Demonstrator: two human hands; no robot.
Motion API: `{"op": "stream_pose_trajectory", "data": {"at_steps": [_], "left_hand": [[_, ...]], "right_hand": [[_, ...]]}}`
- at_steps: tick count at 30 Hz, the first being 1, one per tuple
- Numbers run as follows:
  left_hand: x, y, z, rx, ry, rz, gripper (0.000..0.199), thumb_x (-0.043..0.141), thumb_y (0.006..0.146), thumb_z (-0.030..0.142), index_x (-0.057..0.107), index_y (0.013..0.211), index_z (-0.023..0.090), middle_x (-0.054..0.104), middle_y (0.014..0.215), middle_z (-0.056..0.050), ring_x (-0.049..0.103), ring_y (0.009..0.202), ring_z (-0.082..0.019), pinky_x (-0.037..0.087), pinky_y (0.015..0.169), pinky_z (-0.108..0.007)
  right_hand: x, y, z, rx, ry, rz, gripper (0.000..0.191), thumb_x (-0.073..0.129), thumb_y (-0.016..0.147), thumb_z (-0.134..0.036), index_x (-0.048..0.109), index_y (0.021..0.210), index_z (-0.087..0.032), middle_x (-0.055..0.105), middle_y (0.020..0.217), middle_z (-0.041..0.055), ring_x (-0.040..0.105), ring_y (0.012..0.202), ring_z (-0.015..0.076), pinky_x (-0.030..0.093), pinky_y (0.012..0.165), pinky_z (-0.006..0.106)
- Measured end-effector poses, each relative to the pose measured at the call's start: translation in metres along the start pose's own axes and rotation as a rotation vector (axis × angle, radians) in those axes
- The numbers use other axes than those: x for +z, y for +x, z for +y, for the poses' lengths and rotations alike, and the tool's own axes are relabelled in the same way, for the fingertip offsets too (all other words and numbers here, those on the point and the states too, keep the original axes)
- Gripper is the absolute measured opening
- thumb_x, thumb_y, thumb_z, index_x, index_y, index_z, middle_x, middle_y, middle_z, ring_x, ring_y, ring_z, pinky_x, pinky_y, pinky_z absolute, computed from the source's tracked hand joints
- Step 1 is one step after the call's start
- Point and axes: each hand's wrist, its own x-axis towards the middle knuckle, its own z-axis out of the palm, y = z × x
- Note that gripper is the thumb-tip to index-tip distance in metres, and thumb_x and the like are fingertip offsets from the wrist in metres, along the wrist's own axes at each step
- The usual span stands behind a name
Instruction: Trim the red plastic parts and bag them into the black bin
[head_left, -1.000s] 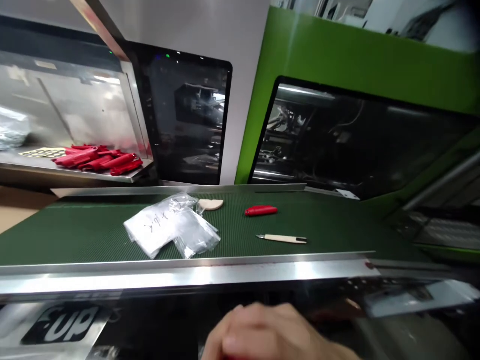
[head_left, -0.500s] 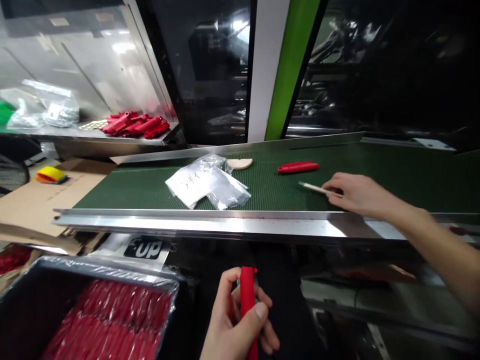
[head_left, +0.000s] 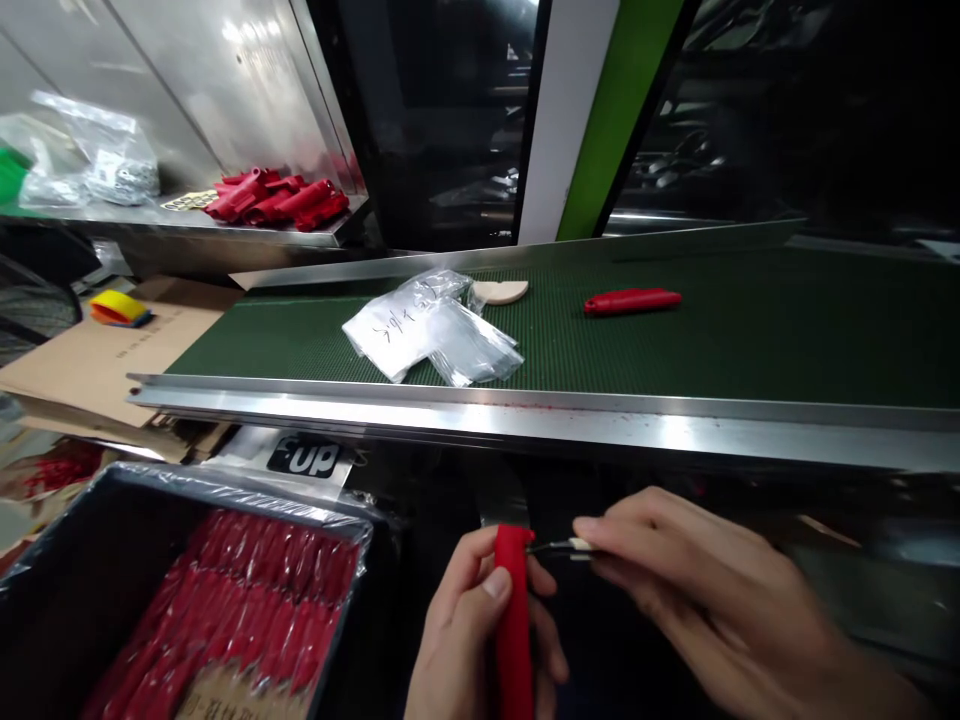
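Note:
My left hand (head_left: 469,610) is wrapped round a long red plastic part (head_left: 514,620), held upright below the conveyor's front rail. In my right hand (head_left: 675,580) is a thin pale-handled tool (head_left: 581,545), pinched between thumb and fingers. Its dark narrow tip meets the top right edge of the red part, where a small red nub sticks out. My fingers cover most of the tool's handle, and its exact kind cannot be made out. A similar red part (head_left: 632,301) lies on the green conveyor belt (head_left: 555,350).
Clear plastic bags (head_left: 412,325) with handwriting and a pale half-round piece (head_left: 500,291) lie on the belt. Below left, a lined dark bin (head_left: 367,530) contains wrapped red parts. More red parts (head_left: 277,198) are heaped on a metal shelf. The metal rail (head_left: 480,418) edges the belt.
My right hand has come down from over the belt with the thin tool, bringing its tip to the red part in my left hand. The view has shifted slightly.

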Motion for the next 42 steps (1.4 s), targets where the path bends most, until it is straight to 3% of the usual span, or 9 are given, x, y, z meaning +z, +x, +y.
{"op": "stream_pose_trajectory", "data": {"at_steps": [2,4,10,23,33,42], "left_hand": [[-0.003,-0.001,0.001,-0.009,-0.023,0.017,0.023,0.059,0.089,0.040,0.059,0.096,0.018,0.065,0.086,-0.004,0.058,0.053,-0.014,0.045,0.037,-0.019],[-0.006,-0.001,0.001,-0.020,-0.021,0.005,0.024,0.057,0.090,0.041,0.058,0.099,0.019,0.067,0.079,-0.005,0.056,0.049,-0.013,0.044,0.039,-0.019],[-0.010,-0.006,0.004,-0.104,-0.015,-0.038,0.034,0.060,0.087,0.049,0.055,0.101,0.018,0.067,0.064,-0.006,0.051,0.042,-0.010,0.041,0.041,-0.016],[-0.002,-0.012,0.004,-0.100,-0.026,0.006,0.038,0.070,0.078,0.050,0.060,0.095,0.017,0.065,0.058,-0.005,0.049,0.042,-0.010,0.037,0.041,-0.016],[-0.002,-0.015,0.004,-0.119,0.019,0.018,0.041,0.069,0.077,0.052,0.060,0.097,0.017,0.064,0.058,-0.005,0.047,0.042,-0.010,0.034,0.043,-0.017],[-0.003,-0.013,0.003,-0.081,0.023,0.031,0.032,0.059,0.084,0.045,0.057,0.101,0.018,0.055,0.052,0.000,0.044,0.040,-0.009,0.033,0.041,-0.015]], "right_hand": [[0.002,0.002,-0.005,0.007,-0.065,0.081,0.038,0.047,0.088,0.004,0.054,0.121,-0.013,0.059,0.110,0.0070,0.058,0.100,0.0098,0.049,0.084,0.019],[0.002,0.005,-0.009,-0.021,-0.159,0.112,0.040,0.045,0.086,0.005,0.055,0.120,-0.013,0.059,0.115,0.0076,0.057,0.107,0.0110,0.047,0.091,0.021],[0.000,0.010,-0.018,-0.065,-0.257,-0.017,0.043,0.049,0.089,-0.003,0.057,0.128,-0.020,0.061,0.112,0.0087,0.059,0.098,0.0164,0.049,0.078,0.030],[0.003,0.010,-0.019,-0.110,-0.305,0.025,0.035,0.052,0.091,-0.008,0.064,0.121,-0.020,0.065,0.105,0.0072,0.059,0.094,0.0149,0.047,0.077,0.028],[0.000,0.008,-0.019,-0.096,-0.328,-0.011,0.036,0.052,0.090,-0.009,0.063,0.122,-0.022,0.067,0.106,0.0059,0.062,0.093,0.0154,0.048,0.078,0.029],[0.005,0.000,-0.025,-0.086,-0.327,-0.048,0.038,0.050,0.090,-0.010,0.062,0.124,-0.023,0.068,0.104,0.0044,0.061,0.084,0.0145,0.048,0.072,0.028]]}}
